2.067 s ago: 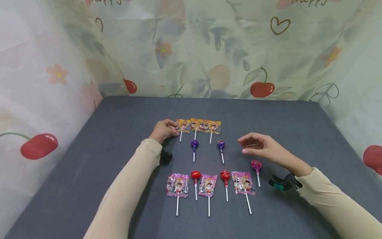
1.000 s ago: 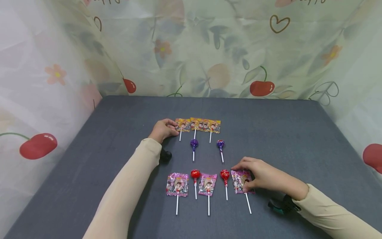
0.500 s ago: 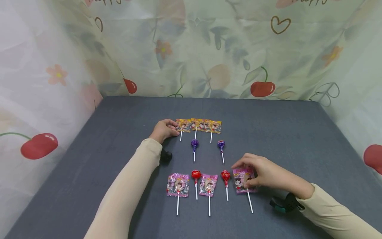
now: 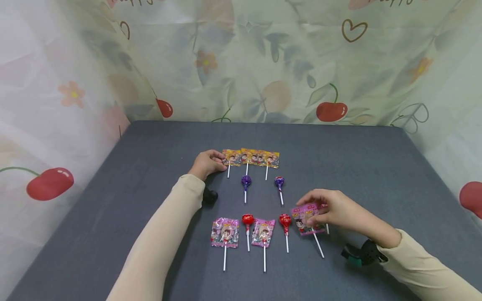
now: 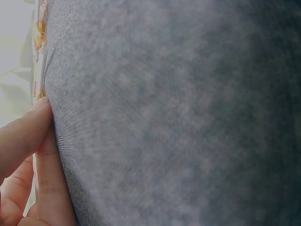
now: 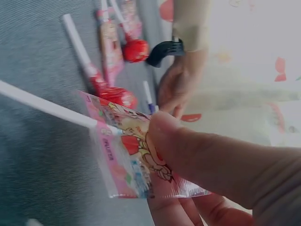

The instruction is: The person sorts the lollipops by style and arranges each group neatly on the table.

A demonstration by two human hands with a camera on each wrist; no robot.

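Observation:
My right hand (image 4: 335, 213) pinches a pink-wrapped flat lollipop (image 4: 301, 217) between thumb and fingers, raised off the table with its white stick slanting down. The right wrist view shows the thumb pressed on the printed clear wrapper (image 6: 136, 146). Partly hidden behind that hand lies a pink ball lollipop (image 4: 327, 228). My left hand (image 4: 207, 164) is at the left edge of a yellow-wrapped lollipop (image 4: 232, 157), its thumb and fingertips on the wrapper's rim. Two more yellow-wrapped lollipops (image 4: 271, 159) overlap in a row to its right.
Two purple ball lollipops (image 4: 246, 180) lie below the yellow row. Nearer the front are two pink-wrapped lollipops (image 4: 224, 232) and two red ball lollipops (image 4: 285, 220). Everything lies on a grey cloth-covered table (image 4: 350, 154), with a patterned curtain (image 4: 226, 62) around it.
My right hand has come down onto the rightmost pink-wrapped lollipop, gripped it and lifted it slightly up and away from me. My left hand has stayed in place.

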